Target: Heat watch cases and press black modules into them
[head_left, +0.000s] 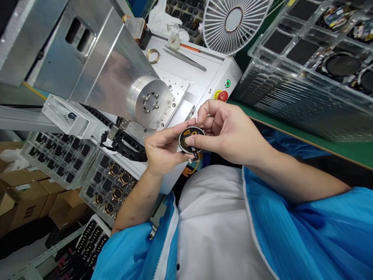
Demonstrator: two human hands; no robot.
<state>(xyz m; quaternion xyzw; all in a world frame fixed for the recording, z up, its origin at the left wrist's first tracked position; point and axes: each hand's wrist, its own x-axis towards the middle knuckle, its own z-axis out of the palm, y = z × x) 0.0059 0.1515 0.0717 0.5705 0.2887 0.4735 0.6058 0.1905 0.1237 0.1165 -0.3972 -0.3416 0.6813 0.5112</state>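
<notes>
A round watch case (183,144) with a silver rim, dark inside with yellow-gold patches, is held up close in front of my body. My left hand (163,149) grips it from the left, fingers along the upper edge and thumb at the lower edge. With its thumb lying across the inside face, my right hand (225,130) also holds the case, its fingers curled at the upper right rim. A small dark piece sticks out from the lower edge of the case. Whatever lies under my right thumb is hidden.
A metal machine (151,101) fills the upper left. Tweezers (186,59), a tape roll (153,56) and a red emergency button (223,96) are on the white machine top. A fan (234,23) stands behind. Stacked clear trays (305,89) rise at right; trays of rings (100,171) lie lower left.
</notes>
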